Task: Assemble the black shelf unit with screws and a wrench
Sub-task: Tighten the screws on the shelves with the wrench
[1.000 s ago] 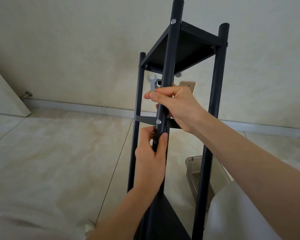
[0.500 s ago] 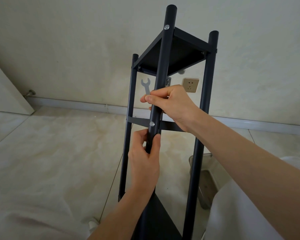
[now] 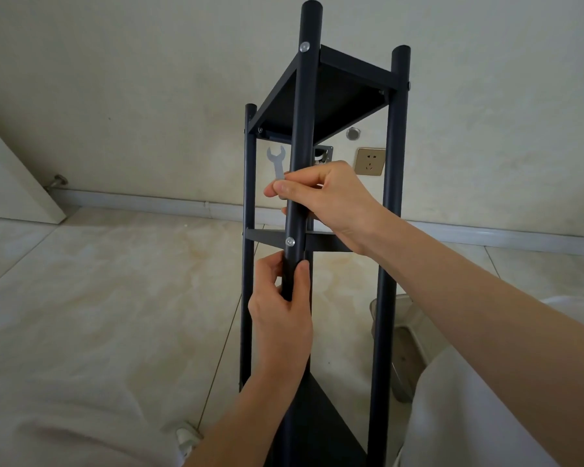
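On the pale marbled tile floor [image 3: 115,298], out from the cream wall [image 3: 149,79], the black metal shelf unit with round tubular posts [image 3: 338,92] is seen lengthwise, its far shelf panel toward the wall and a near panel low in the view. The nearest post [image 3: 304,129] runs up the middle of the view. The left hand [image 3: 280,318] grips that post just below a silver screw head [image 3: 290,242] at the crossbar [image 3: 263,235], fingers and thumb curled round the tube. The right hand [image 3: 331,203] reaches across from the right and wraps the same post just above the crossbar, and in its fingertips it pinches the shank of a small flat silver open-ended wrench [image 3: 276,158], whose forked end stands up beyond the post, beside the left rear post [image 3: 249,197]. The two hands sit close together, one above and one below the screw, not touching. A second silver screw head [image 3: 304,46] shows near the post's far end.

A clear plastic tray [image 3: 398,345] lies on the floor behind the right post [image 3: 390,230], and a gold wall socket [image 3: 370,161] shows on the wall.

Compared with a second ago, the unit sits lower and more to the left in the view, and the socket, then mostly hidden behind the right hand, is now in plain sight. Both hands keep the same grips on the post.
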